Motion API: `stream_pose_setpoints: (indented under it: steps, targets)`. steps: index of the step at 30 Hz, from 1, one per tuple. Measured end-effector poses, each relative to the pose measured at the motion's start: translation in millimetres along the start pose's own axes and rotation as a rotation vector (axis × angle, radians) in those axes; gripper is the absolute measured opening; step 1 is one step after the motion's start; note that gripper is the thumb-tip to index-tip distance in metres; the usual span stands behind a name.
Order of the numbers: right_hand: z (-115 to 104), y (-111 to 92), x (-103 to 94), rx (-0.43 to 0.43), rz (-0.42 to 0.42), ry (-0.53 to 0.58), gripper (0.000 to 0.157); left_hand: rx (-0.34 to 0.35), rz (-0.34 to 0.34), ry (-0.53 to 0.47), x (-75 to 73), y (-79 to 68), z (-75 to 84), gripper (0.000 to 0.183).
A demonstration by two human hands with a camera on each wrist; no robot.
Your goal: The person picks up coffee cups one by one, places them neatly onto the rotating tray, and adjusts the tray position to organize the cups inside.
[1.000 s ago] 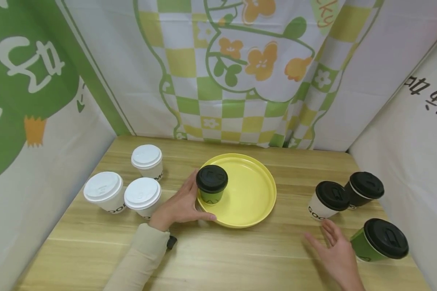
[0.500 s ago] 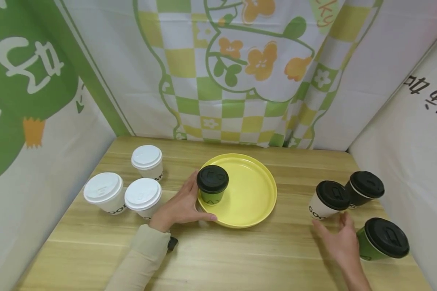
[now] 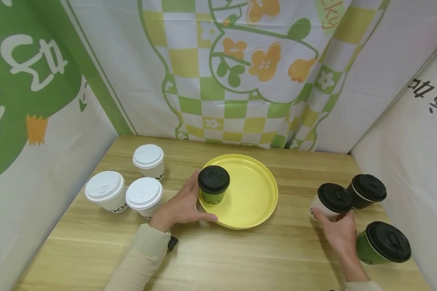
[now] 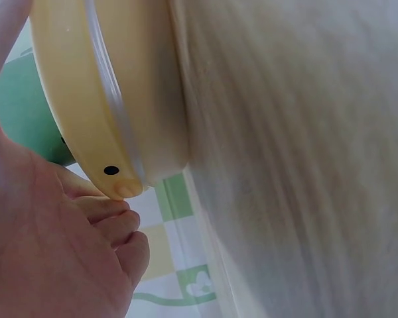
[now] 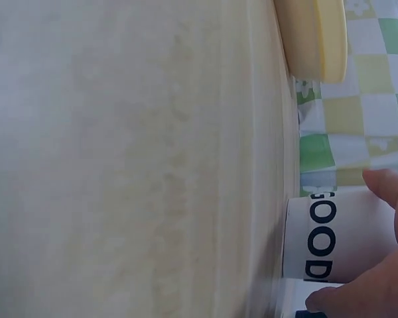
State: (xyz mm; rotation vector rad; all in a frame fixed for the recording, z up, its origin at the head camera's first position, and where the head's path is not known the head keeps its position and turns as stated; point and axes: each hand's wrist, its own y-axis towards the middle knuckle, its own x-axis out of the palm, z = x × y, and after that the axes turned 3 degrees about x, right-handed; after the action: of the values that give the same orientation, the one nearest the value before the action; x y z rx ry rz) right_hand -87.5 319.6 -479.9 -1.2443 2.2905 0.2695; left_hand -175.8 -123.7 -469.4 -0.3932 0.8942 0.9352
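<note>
My left hand (image 3: 180,208) holds the left rim of a round yellow plate (image 3: 250,192), thumb along the near edge; curled fingers meet the rim in the left wrist view. On the plate, close to those fingers, stands a green paper cup with a black lid (image 3: 213,180). At the right, my right hand (image 3: 338,235) grips a white paper cup (image 5: 355,233) with a black lid (image 3: 334,197), thumb on its near left side and fingers partly hidden. The cup stands upright, lettered "GOOD" in the right wrist view.
Behind the gripped cup is a black cup (image 3: 365,191); a larger green cup (image 3: 382,242) stands right of my right hand. Three white-lidded cups (image 3: 144,194) group at the left. Fabric walls (image 3: 240,81) enclose the wooden table (image 3: 240,258).
My right hand has moved from beside the large green cup up to the white cup and taken hold of it. The left hand stays at the plate. The head view shifts slightly.
</note>
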Motion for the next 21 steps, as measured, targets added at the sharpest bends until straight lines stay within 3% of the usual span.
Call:
stream_pose_setpoints:
  steps: [13, 21]
  targets:
    - [-15, 2, 2.8, -0.017, 0.03, -0.011, 0.091, 0.005, -0.015, 0.004, -6.0, -1.3, 1.8, 0.141]
    - [-32, -4, 2.0, -0.058, -0.025, -0.053, 0.092, 0.047, -0.023, -0.005, -7.2, -3.3, 0.3, 0.138]
